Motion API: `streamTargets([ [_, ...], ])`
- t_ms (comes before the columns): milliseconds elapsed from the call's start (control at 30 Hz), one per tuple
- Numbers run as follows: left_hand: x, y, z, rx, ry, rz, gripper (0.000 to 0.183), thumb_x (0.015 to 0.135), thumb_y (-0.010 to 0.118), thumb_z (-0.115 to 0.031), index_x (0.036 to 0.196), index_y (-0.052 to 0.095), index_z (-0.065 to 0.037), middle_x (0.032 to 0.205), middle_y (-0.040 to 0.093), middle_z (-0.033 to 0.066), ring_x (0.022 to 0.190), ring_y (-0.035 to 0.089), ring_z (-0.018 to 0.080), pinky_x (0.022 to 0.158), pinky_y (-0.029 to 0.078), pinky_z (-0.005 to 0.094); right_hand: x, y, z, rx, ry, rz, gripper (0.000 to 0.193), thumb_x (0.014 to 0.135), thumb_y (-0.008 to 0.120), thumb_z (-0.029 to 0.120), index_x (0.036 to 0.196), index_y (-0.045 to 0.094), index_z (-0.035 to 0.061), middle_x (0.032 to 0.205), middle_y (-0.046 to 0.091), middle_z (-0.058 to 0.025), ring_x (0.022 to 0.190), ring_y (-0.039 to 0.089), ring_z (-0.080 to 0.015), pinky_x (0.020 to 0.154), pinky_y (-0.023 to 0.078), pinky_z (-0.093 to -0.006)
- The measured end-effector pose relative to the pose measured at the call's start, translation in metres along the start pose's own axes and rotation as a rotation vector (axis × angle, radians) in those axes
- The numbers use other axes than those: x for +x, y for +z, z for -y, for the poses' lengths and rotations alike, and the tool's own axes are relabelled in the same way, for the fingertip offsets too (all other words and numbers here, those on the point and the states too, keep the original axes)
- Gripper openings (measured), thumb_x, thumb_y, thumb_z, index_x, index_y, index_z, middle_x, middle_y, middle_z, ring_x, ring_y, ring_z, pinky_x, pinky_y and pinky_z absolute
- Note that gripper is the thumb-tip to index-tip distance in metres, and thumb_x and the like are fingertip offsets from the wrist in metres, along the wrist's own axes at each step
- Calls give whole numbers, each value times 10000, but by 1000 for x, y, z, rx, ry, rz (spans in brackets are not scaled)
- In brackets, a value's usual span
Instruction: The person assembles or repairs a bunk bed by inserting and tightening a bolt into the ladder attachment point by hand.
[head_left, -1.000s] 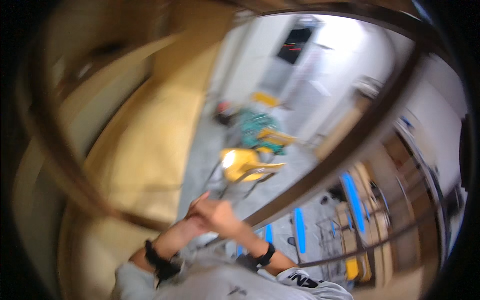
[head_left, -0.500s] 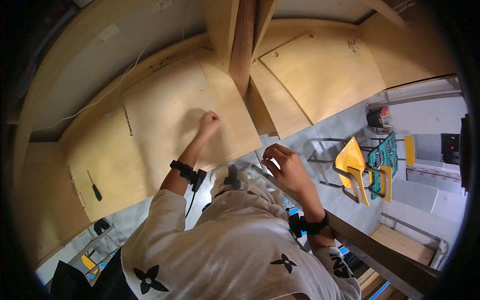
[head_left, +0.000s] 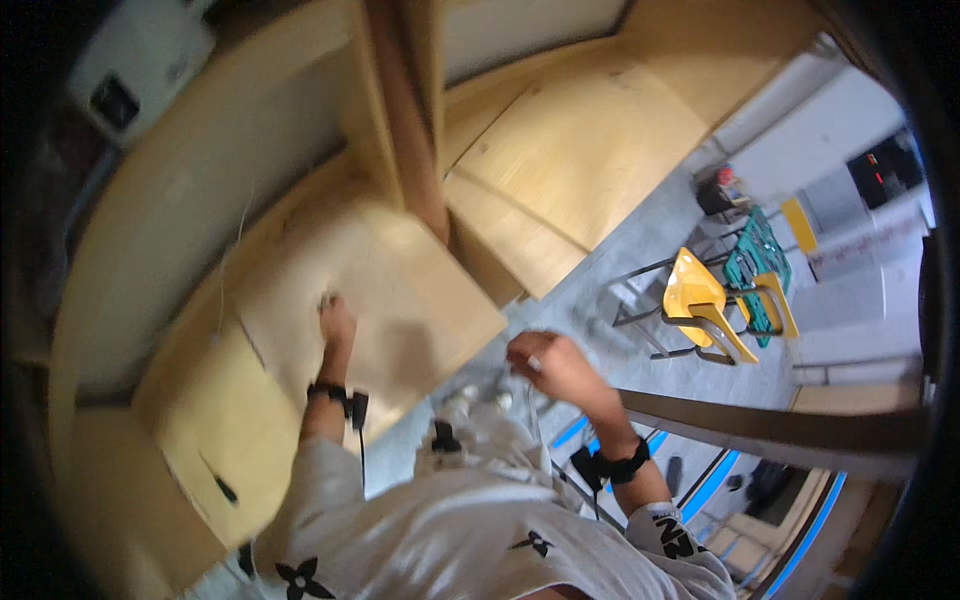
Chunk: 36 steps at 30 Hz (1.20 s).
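Observation:
My left hand (head_left: 338, 318) is over a pale wooden board (head_left: 400, 300) that lies on the desk's wooden surface. Its fingers are pinched together, and a small dark spot shows at their tips, too blurred to name. Off the board's near right corner, above the floor, hangs my right hand (head_left: 558, 365). Its fingers are curled in and smeared by motion, so whatever they may hold is hidden. On the yellowish wooden top at the left lies a screwdriver (head_left: 227, 488) with a dark handle, apart from both hands.
An upright wooden post (head_left: 400, 130) rises behind the board. Beyond it is another wooden panel (head_left: 570, 150). At the right stand a yellow chair (head_left: 692, 285) and an open green tool case (head_left: 757, 262). A dark metal beam (head_left: 760, 425) runs beside my right forearm.
My left hand has moved leftward across the board, away from its right part. My right hand has dropped slightly and moved a little left. The whole view has tilted and shifted.

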<state>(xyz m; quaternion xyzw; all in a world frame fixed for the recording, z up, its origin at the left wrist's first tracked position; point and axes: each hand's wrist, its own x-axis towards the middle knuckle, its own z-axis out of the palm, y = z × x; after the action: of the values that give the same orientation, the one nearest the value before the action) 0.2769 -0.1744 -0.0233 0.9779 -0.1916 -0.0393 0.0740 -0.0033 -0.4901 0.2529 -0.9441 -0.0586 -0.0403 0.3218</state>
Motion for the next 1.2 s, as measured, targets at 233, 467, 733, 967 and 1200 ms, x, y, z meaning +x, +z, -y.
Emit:
streamTargets([
  [233, -24, -22, 0, 46, -116, 110, 462, 787, 587, -120, 1232, 540, -5, 1358, 458, 216, 1305, 379, 361, 1121, 257, 429, -54, -4, 74, -165, -231, -138, 156, 791, 609, 164, 915, 601, 70, 756, 580, -109, 709, 585, -310, 646, 476, -424],
  [467, -18, -126, -77, 95, -88, -84, 362, 724, 651, -120, 1065, 591, -12, 1217, 521, 185, 1117, 504, 360, 924, 458, 411, -225, -90, 224, 162, -203, -451, 161, 869, 598, 144, 925, 592, -6, 771, 565, -145, 662, 550, -322, 589, 448, -391],
  [733, -23, -332, -318, -778, 659, -588, 363, 799, 630, -165, 1106, 580, 21, 1077, 602, 200, 1037, 563, 359, 868, 458, 412, -398, -163, 280, -40, -756, -677, 263, 920, 586, 269, 988, 681, 33, 841, 656, -189, 590, 609, -272, 467, 506, -352],
  [967, -179, -551, -472, -1342, 1345, -320, 283, 854, 614, -132, 1112, 582, -20, 1112, 603, 60, 1037, 540, 148, 901, 428, 286, -369, -344, 284, 5, -228, -1408, 228, 916, 549, 250, 896, 558, 23, 641, 454, 25, 531, 441, -35, 473, 335, -172],
  [1200, -235, -661, -510, -1685, 1490, -183, 313, 872, 565, -123, 1168, 557, -21, 1155, 599, 79, 1090, 547, 196, 959, 415, 348, -230, -453, 332, -877, -663, -1093, 255, 905, 591, 203, 1060, 595, 1, 876, 647, -66, 735, 618, -159, 642, 494, -308],
])
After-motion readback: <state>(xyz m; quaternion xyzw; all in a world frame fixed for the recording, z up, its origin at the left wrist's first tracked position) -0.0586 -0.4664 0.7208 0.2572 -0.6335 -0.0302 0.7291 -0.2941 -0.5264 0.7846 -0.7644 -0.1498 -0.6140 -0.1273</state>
